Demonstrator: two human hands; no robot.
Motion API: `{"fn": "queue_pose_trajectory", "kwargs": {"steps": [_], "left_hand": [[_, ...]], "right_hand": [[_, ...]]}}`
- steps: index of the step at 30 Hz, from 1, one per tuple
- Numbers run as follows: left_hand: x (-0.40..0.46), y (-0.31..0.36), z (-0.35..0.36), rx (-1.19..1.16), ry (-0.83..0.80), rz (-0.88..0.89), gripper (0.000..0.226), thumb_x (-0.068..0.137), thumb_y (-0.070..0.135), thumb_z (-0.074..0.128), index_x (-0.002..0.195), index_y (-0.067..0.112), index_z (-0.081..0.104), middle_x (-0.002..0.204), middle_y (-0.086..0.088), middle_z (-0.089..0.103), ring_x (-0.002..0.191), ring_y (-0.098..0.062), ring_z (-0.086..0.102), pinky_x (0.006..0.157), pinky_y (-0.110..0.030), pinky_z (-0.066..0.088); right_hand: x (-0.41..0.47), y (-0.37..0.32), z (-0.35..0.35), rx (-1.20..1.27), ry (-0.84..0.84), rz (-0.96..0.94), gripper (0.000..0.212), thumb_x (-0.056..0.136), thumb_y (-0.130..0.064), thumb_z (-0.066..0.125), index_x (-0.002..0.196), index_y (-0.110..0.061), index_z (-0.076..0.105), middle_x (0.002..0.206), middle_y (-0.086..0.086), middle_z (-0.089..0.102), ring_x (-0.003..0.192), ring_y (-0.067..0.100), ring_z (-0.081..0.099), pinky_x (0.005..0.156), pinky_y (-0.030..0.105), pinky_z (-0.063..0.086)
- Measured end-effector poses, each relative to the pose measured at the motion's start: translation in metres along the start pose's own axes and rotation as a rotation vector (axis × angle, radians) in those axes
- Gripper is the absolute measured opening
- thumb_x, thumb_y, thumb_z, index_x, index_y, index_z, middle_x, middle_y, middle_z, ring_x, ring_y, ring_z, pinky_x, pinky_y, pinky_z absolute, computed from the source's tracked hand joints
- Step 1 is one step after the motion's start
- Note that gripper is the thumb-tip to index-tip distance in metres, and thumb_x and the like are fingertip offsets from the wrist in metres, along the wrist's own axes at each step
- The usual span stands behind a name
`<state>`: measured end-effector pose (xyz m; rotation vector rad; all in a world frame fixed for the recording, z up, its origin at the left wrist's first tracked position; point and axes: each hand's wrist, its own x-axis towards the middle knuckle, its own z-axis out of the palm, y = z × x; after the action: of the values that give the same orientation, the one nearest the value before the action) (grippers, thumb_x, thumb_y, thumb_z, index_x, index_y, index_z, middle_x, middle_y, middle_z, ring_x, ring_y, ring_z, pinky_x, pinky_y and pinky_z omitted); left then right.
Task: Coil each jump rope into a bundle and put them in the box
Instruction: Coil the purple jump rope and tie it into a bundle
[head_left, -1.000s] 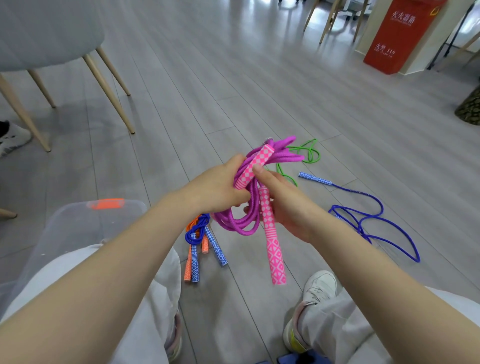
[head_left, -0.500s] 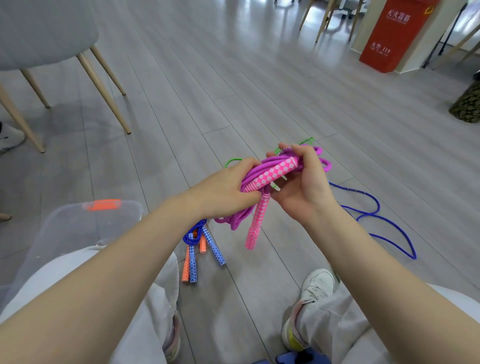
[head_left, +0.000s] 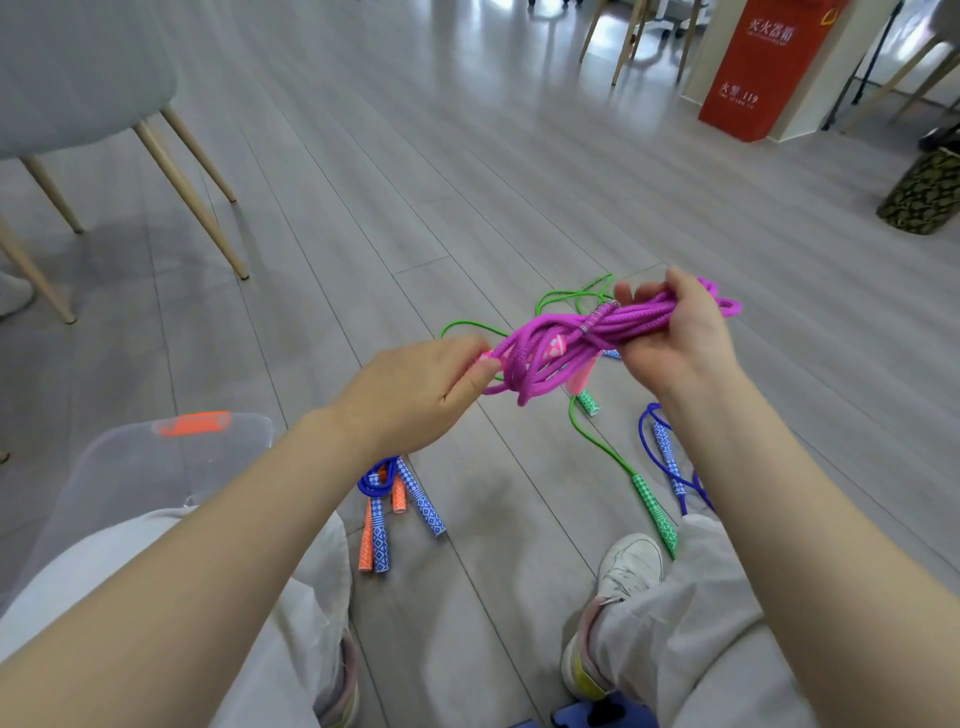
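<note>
Fingers of my right hand (head_left: 675, 343) were wrapped around one end of the coiled purple braided jump rope (head_left: 582, 343), held above the grey plank floor (head_left: 467, 156), while my left hand (head_left: 415, 395) pinched its other end between thumb and forefinger. A clear plastic box with an orange latch (head_left: 171, 441) sat beside my left knee. A green jump rope (head_left: 613, 457) lay loose below the bundle.

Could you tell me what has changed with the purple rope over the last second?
The purple rope bundle has turned from hanging upright to lying crosswise between the left hand and right hand; its pink handles, dangling before, are now mostly wrapped in. Both hands kept their grip. The clear box stayed put.
</note>
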<state>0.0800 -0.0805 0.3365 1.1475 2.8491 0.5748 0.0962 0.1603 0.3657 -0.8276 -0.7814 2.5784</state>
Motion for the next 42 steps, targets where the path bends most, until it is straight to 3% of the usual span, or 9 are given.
{"fn": "queue_pose_trajectory", "kwargs": {"steps": [4, 8, 12, 20, 29, 34, 39, 40, 42], "left_hand": [[-0.002, -0.004, 0.008, 0.070, -0.136, 0.015, 0.039, 0.096, 0.057, 0.026, 0.113, 0.029, 0.047, 0.091, 0.004, 0.059, 0.080, -0.018, 0.054, 0.070, -0.038, 0.048], [-0.002, -0.010, 0.015, 0.012, -0.172, -0.021, 0.029, 0.096, 0.054, 0.031, 0.101, 0.029, 0.046, 0.082, 0.004, 0.055, 0.075, -0.017, 0.052, 0.065, -0.036, 0.045], [-0.005, -0.011, 0.021, -0.044, -0.178, -0.056, 0.029, 0.097, 0.051, 0.032, 0.090, 0.026, 0.045, 0.075, 0.001, 0.053, 0.070, -0.020, 0.052, 0.063, -0.038, 0.043], [-0.010, -0.026, 0.016, -0.096, -0.192, -0.134, 0.035, 0.098, 0.048, 0.033, 0.095, 0.018, 0.052, 0.074, 0.001, 0.055, 0.072, -0.019, 0.054, 0.068, -0.039, 0.045], [-0.013, -0.034, 0.037, -0.146, -0.298, -0.212, 0.035, 0.099, 0.049, 0.032, 0.102, 0.019, 0.049, 0.085, -0.005, 0.056, 0.079, -0.023, 0.056, 0.074, -0.041, 0.047], [-0.010, -0.034, 0.043, -0.128, -0.344, -0.262, 0.031, 0.100, 0.047, 0.035, 0.094, 0.019, 0.047, 0.074, 0.002, 0.053, 0.067, -0.016, 0.049, 0.060, -0.030, 0.038], [0.000, -0.032, 0.042, -0.029, -0.359, -0.259, 0.028, 0.098, 0.048, 0.039, 0.096, 0.023, 0.052, 0.082, 0.003, 0.060, 0.077, -0.018, 0.057, 0.063, -0.031, 0.042], [0.001, -0.031, 0.043, -0.035, -0.367, -0.269, 0.024, 0.098, 0.045, 0.041, 0.102, 0.024, 0.051, 0.086, 0.006, 0.061, 0.080, -0.017, 0.059, 0.063, -0.029, 0.042], [0.004, -0.030, 0.047, -0.131, -0.372, -0.295, 0.031, 0.096, 0.030, 0.045, 0.126, 0.026, 0.046, 0.114, 0.009, 0.062, 0.100, -0.014, 0.060, 0.082, -0.029, 0.047]], "right_hand": [[0.007, -0.009, -0.004, 0.005, 0.035, 0.011, 0.034, 0.099, -0.022, 0.049, 0.067, -0.016, 0.039, 0.041, -0.004, 0.042, 0.049, 0.015, 0.050, 0.074, 0.028, 0.045], [0.015, -0.027, -0.003, 0.002, 0.051, 0.024, 0.036, 0.098, -0.023, 0.048, 0.065, -0.018, 0.036, 0.040, -0.006, 0.036, 0.039, 0.012, 0.041, 0.066, 0.026, 0.043], [0.023, -0.054, -0.003, 0.122, 0.074, 0.038, 0.039, 0.097, -0.019, 0.052, 0.062, -0.017, 0.036, 0.039, -0.007, 0.032, 0.030, 0.008, 0.034, 0.048, 0.019, 0.040], [0.034, -0.067, -0.008, 0.143, 0.090, 0.069, 0.041, 0.100, -0.024, 0.050, 0.062, -0.016, 0.037, 0.040, -0.007, 0.032, 0.032, 0.009, 0.033, 0.051, 0.020, 0.041], [0.031, -0.073, -0.010, 0.175, 0.073, 0.033, 0.039, 0.098, -0.023, 0.053, 0.064, -0.015, 0.038, 0.042, -0.006, 0.031, 0.033, 0.009, 0.031, 0.041, 0.018, 0.040], [0.029, -0.055, 0.005, 0.064, -0.037, 0.006, 0.036, 0.097, -0.020, 0.051, 0.064, -0.017, 0.037, 0.043, -0.006, 0.031, 0.036, 0.009, 0.033, 0.047, 0.018, 0.041], [0.019, -0.038, 0.025, 0.051, -0.120, 0.069, 0.038, 0.099, -0.026, 0.050, 0.064, -0.016, 0.039, 0.044, -0.005, 0.034, 0.039, 0.010, 0.036, 0.053, 0.022, 0.044], [0.016, -0.032, 0.029, 0.053, -0.135, 0.082, 0.038, 0.100, -0.026, 0.049, 0.064, -0.016, 0.040, 0.045, -0.004, 0.035, 0.039, 0.010, 0.036, 0.054, 0.022, 0.044], [0.010, -0.023, 0.036, 0.029, -0.162, 0.105, 0.037, 0.100, -0.026, 0.049, 0.065, -0.015, 0.040, 0.045, -0.004, 0.036, 0.042, 0.010, 0.036, 0.057, 0.024, 0.044]]}}
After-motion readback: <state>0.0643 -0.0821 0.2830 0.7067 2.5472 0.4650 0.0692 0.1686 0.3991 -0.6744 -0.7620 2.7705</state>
